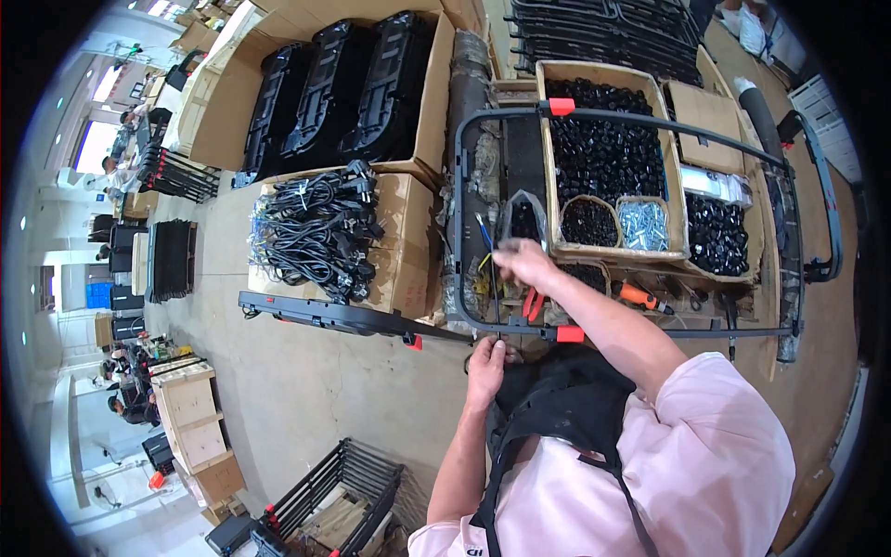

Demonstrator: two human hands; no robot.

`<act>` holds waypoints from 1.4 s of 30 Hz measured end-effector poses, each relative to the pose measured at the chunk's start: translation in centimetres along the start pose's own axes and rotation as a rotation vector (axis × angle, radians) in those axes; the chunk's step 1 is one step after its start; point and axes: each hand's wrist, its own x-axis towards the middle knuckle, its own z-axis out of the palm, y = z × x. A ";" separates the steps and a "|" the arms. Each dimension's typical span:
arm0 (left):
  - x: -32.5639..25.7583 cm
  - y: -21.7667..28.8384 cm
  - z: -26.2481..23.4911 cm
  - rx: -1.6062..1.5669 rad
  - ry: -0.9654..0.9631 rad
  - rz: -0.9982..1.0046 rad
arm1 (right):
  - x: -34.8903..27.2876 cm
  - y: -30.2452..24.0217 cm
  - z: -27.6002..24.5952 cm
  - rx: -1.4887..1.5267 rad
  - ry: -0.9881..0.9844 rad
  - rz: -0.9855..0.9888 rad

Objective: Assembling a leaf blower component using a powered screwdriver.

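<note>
An assembly workshop occupies a hall with a bare concrete floor, where people appear among equipment along the left side. Open cartons are loaded with black parts, and silver screws fill a small box. Bundled power cords, stacked metal frames and wooden crates point to factory production.

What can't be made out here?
Head view:
Right hand: grip hidden by the back of the hand.
Left hand: anything pinched hidden by the hand itself.
Small black parts: partly covered by the right forearm.
Black tube stack: cut off by upper edge.
Co-workers, far left: hands too small.
</note>
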 end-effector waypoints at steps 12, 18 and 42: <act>2.2 -1.0 -1.9 0.202 -0.031 0.094 | 0.0 -0.3 4.1 -0.450 0.089 -0.286; 1.6 4.9 -1.3 0.718 -0.029 -0.042 | 0.6 -0.6 4.0 -0.482 0.076 -0.208; 1.9 -2.4 0.5 -0.610 0.042 -0.127 | 2.7 -5.4 -2.6 -0.654 -0.003 -0.130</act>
